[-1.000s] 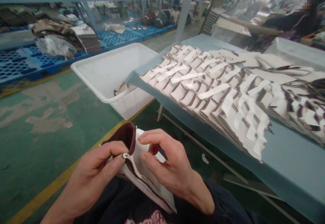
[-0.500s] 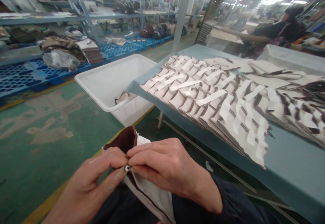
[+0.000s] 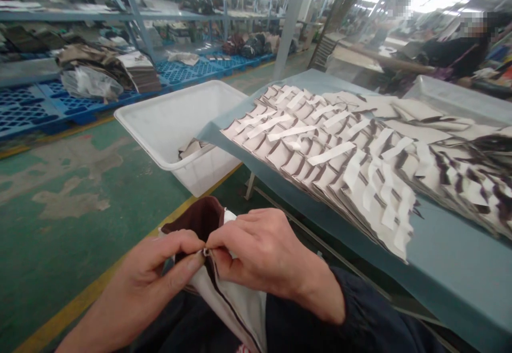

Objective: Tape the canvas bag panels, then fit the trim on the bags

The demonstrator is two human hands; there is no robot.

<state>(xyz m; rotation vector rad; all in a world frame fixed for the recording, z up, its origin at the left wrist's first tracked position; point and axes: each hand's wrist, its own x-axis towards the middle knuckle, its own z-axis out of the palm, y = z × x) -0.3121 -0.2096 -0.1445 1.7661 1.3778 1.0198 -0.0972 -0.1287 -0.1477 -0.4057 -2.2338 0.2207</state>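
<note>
A folded fabric piece (image 3: 234, 302), off-white with a dark brown seam and a brown inner side, hangs over my lap. My left hand (image 3: 160, 267) pinches its top edge between thumb and forefinger. Right beside it, my right hand (image 3: 260, 251) grips the same edge, thumb and fingers closed. Between the fingertips of both hands shows the small folded end of the seam. Above the hands, the brown side of the piece stands up in a curved flap. The fabric under the right palm is hidden.
To the right, a blue-grey table (image 3: 452, 267) bears overlapping rows of off-white fabric pieces (image 3: 308, 129) with white strips. A white plastic bin (image 3: 160, 145) stands left of it, with some fabric inside. Blue pallets (image 3: 180, 75) and shelving line the back. A person (image 3: 452, 54) sits at far right.
My right hand's fingers have drawn in and curled more at the seam end. Both hands have shifted slightly, and the brown flap opens wider.
</note>
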